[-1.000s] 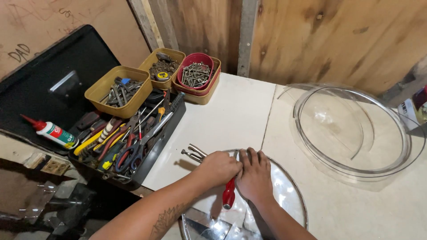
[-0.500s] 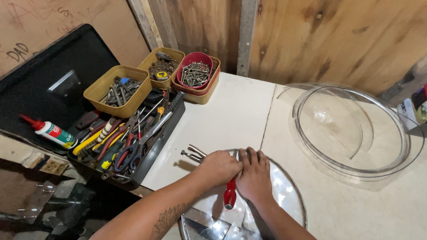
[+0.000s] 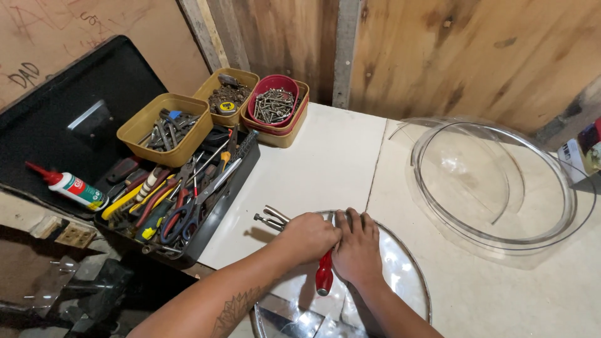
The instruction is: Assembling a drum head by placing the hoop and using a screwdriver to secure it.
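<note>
Left hand [image 3: 308,236] grip unchanged on red-handled pliers [image 3: 323,280], right hand [image 3: 357,249] unmoved

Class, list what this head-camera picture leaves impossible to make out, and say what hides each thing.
- Red-handled tool: its working end is hidden under the left hand and right hand.
- Round shiny disc: its lower part is cut off by the bottom edge.
- Red bowl: its metal fasteners are too small to tell apart.
- Open toolbox: its tools overlap, hiding those underneath.
</note>
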